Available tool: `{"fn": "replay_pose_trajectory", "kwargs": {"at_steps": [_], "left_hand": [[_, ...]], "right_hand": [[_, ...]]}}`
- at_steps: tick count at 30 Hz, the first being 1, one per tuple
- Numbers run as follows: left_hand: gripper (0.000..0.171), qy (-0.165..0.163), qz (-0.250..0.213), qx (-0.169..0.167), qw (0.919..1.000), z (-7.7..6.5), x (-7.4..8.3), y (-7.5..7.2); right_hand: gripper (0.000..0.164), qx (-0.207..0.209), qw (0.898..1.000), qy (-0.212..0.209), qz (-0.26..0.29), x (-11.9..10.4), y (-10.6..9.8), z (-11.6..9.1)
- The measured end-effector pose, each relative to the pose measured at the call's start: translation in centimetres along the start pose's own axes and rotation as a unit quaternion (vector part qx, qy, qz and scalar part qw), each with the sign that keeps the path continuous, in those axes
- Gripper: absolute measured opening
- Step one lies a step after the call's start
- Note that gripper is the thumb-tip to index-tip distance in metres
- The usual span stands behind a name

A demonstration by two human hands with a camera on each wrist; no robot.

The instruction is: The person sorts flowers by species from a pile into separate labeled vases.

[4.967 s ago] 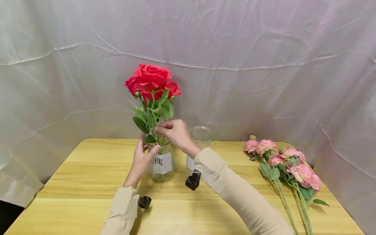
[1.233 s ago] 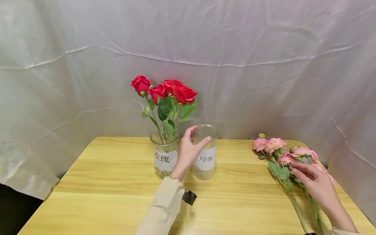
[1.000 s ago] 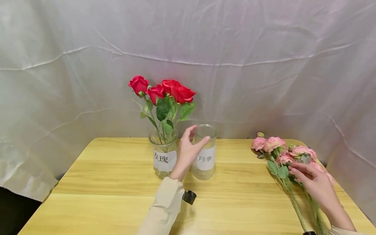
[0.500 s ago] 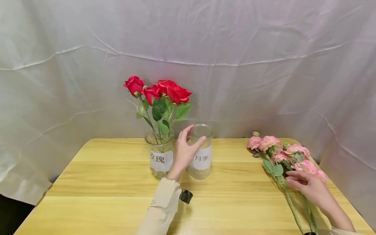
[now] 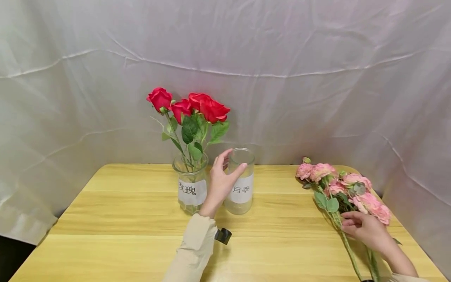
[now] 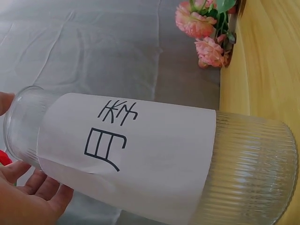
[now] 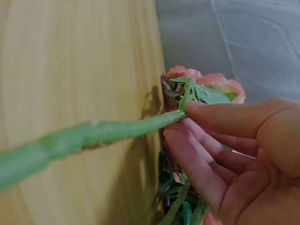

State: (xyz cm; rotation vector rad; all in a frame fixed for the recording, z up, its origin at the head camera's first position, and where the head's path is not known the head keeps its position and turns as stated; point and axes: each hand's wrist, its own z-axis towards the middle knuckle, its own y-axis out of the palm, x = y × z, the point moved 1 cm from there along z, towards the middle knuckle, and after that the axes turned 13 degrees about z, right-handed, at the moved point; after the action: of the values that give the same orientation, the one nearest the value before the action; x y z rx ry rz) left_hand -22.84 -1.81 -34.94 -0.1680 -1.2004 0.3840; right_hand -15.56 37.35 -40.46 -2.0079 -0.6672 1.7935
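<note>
Left hand (image 5: 221, 182) upright, thumb (image 5: 241, 169) and fingers (image 5: 220, 157) apart; right hand (image 5: 369, 232) lower, in a pinch.

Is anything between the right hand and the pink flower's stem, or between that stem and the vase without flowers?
Nothing visible. The right hand pinches the stem, and only table shows between it and the vase. The left hand grips its side; the mouth is uncovered.

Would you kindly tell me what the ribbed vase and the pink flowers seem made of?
The ribbed vase looks like clear, glossy glass, or perhaps plastic: transparent walls catch highlights. The pink flowers are perhaps matte fabric, given their unshiny, ruffled petals.
</note>
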Motion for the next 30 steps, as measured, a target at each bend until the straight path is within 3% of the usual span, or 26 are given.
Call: {"fn": "replay_pose_trajectory", "kwargs": {"at_steps": [12, 23, 30], "left_hand": [[0.059, 0.014, -0.011, 0.007, 0.9998, -0.15, -0.19, -0.07], [0.058, 0.011, -0.016, 0.003, 0.9998, -0.07, -0.42, 0.12], [0.058, 0.011, -0.026, 0.003, 0.9996, -0.02, -0.55, 0.08]], "right_hand": [[0.034, -0.046, 0.993, 0.078, 0.077, 0.26, 0.44, 0.29], [0.032, -0.056, 0.99, 0.072, 0.108, 0.03, -0.04, -0.07], [0.034, -0.039, 0.992, 0.031, 0.118, -0.4, -0.11, -0.54]]}}
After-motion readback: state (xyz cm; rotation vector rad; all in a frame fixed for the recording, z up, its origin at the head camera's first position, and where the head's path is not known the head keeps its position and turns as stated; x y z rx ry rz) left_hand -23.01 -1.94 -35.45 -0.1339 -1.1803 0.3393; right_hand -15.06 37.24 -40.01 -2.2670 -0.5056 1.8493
